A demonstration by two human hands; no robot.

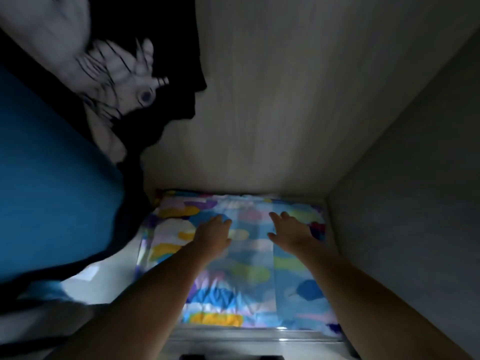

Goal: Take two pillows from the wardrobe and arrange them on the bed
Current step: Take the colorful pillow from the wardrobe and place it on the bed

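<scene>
Hands — left hand (213, 233) and right hand (291, 231) apart, fingers spread flat on the multicoloured patterned fabric pillow (249, 268) — may drag hanging dark clothes (161, 105) while lifting.

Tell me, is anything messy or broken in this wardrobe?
Nothing looks broken or spilled. The colourful pillow lies flat on the wardrobe floor, with the left hand and right hand reaching down over it, fingers spread. Hanging clothes crowd the left side and look blurry, so their details are hard to tell.
</scene>
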